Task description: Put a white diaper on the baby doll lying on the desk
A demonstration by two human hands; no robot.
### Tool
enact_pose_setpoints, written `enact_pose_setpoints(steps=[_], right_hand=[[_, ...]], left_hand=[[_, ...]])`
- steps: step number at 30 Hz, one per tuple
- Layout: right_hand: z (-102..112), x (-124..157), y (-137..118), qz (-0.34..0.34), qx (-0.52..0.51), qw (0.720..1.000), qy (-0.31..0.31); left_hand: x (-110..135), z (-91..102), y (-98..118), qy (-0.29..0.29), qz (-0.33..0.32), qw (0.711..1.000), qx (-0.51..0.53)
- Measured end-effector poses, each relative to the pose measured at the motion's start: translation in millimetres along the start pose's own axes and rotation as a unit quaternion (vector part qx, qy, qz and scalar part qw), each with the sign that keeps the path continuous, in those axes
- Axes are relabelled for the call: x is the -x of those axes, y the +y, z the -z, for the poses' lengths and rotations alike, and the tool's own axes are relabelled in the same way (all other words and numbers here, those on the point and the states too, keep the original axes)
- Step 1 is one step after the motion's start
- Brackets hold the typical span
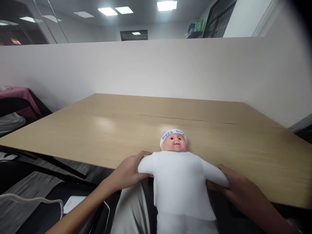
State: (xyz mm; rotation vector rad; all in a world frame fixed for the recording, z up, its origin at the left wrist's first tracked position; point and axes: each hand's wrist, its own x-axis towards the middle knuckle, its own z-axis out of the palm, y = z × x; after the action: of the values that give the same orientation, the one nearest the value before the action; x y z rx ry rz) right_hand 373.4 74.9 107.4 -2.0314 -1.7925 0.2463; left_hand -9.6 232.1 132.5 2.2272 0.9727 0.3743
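A baby doll (179, 185) in white clothing and a white cap with blue lettering lies on its back, head on the wooden table (97, 130) near the front edge, body hanging over the edge towards me. My left hand (129, 170) is closed around the doll's arm on the left. My right hand (231, 185) grips the doll's other arm on the right.
A white partition wall (156, 68) runs behind the table. A chair with pink cloth (17, 100) stands at the far left. A white cable and a white flat object (73, 203) lie low at the left, below the table edge.
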Motion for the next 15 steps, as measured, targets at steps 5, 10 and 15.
enact_pose_setpoints(steps=[5,10,15], right_hand=[[-13,-20,19,-0.016,-0.013,1.0,0.011],[-21,-62,30,-0.014,-0.018,0.999,0.041],[-26,-107,45,0.012,-0.006,1.0,0.022]], left_hand=[[-13,4.7,-15,0.059,0.028,0.991,-0.119],[-44,3.1,-39,0.111,-0.001,0.975,-0.193],[-91,6.9,-61,0.124,-0.043,0.966,-0.221]])
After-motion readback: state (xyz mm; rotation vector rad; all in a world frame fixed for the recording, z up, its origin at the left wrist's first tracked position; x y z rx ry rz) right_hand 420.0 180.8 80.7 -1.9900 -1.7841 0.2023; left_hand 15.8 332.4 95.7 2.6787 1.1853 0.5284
